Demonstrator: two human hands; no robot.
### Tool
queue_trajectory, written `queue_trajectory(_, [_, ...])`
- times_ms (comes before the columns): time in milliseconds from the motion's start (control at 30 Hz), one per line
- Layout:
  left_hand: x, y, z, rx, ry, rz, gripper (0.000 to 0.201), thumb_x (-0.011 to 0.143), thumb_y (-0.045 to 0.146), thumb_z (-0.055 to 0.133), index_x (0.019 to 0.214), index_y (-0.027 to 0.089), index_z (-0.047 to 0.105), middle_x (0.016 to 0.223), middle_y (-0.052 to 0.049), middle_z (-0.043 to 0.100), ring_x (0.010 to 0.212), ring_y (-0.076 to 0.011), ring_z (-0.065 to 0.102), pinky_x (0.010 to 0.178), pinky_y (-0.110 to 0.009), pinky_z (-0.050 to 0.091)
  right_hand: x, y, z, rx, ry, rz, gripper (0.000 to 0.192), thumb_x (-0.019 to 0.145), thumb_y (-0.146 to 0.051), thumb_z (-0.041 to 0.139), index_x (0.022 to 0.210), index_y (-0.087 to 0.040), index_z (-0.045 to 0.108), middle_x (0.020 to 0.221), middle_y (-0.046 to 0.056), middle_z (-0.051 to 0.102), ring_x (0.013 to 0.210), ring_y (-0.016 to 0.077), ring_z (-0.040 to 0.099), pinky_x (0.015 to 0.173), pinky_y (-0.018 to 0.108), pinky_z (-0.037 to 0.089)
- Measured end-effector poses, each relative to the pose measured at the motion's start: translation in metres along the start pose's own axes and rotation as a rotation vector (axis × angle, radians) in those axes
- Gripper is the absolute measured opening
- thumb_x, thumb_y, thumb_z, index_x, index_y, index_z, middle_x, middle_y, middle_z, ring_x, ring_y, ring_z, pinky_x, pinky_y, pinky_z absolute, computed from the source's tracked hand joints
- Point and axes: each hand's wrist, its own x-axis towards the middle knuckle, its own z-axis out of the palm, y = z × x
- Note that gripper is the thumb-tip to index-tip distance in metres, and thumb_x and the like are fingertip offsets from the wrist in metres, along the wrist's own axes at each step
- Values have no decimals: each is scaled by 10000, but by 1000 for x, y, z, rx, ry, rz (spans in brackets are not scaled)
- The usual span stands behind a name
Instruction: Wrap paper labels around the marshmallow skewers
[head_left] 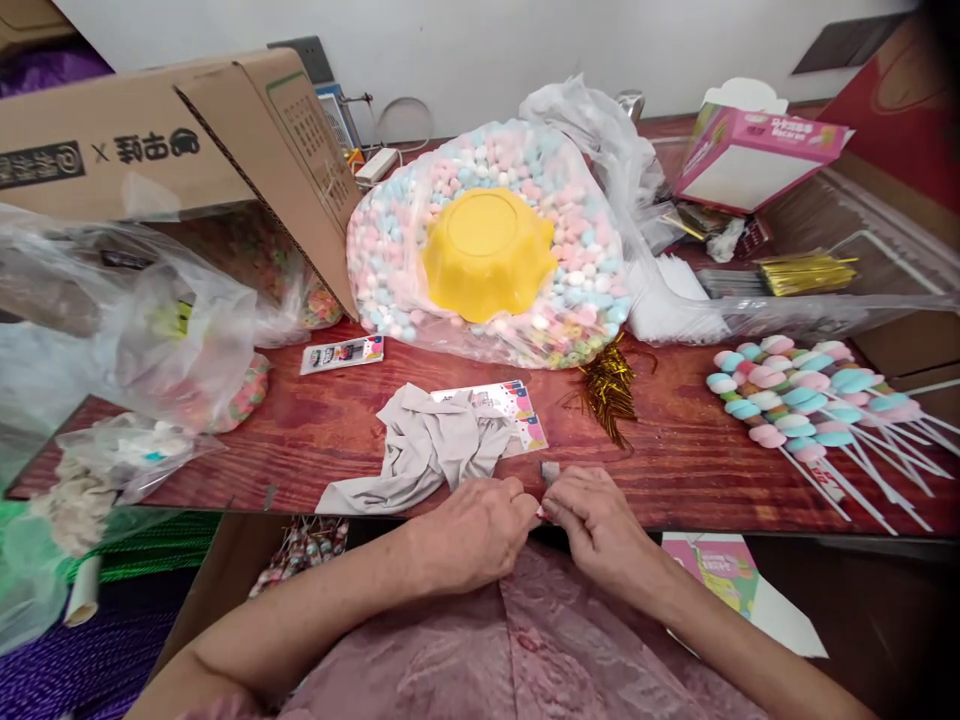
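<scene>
From the head camera, both hands meet at the near edge of the tabletop [675, 470], close to the body where small work is easiest to see. The left hand [472, 530] and right hand [592, 525] each have a grip pinched together on one small piece [541, 512] between them; it is too tiny to name, perhaps a wrapper end. A small grey scrap [550, 470] lies just beyond the fingertips.

Supplies stand within reach: a grey cloth [427, 450] over a printed card [525, 415] just ahead, gold twist ties [609, 388] to its right, and finished candy skewers [795, 400] laid aside at the far right, sticks pointing outward. A yellow bowl [487, 250] rests upside down on the big bag of candy balls [420, 230].
</scene>
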Motion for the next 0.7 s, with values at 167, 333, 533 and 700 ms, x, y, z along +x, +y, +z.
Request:
queue_trajectory(167, [10,-11,-5,-506,-125,-165,272,903,346,456,728,160,548,706,-13,578,618,-114,506,644,-250,437,5,-8,-9,-197,221,-192,250,951,-161,492,1166,-194,615,1102,68,713,1119,254,549,961,486,249])
queue_trajectory(333, [12,-21,-11,-790,-460,-367,315,830,459,536,719,163,539,622,0,565,437,-87,443,448,-219,333,4,-5,-10,-147,163,-324,220,893,-71,429,893,-148,635,670,4,635,811,174,565,918,467,272])
queue_trajectory(533, [6,-10,4,35,-68,-58,319,976,322,378,874,183,647,882,-51,648,821,-165,566,782,-282,426,3,2,1,-14,-29,6,222,885,-142,492,685,-174,583,647,-7,616,743,149,507,744,365,241])
queue_trajectory(700, [7,-18,7,19,116,-57,389,972,296,378,672,159,585,671,-10,550,651,-127,491,644,-257,348,7,23,-23,23,56,199,148,958,-246,555,884,-220,680,864,3,712,895,166,544,802,358,255])
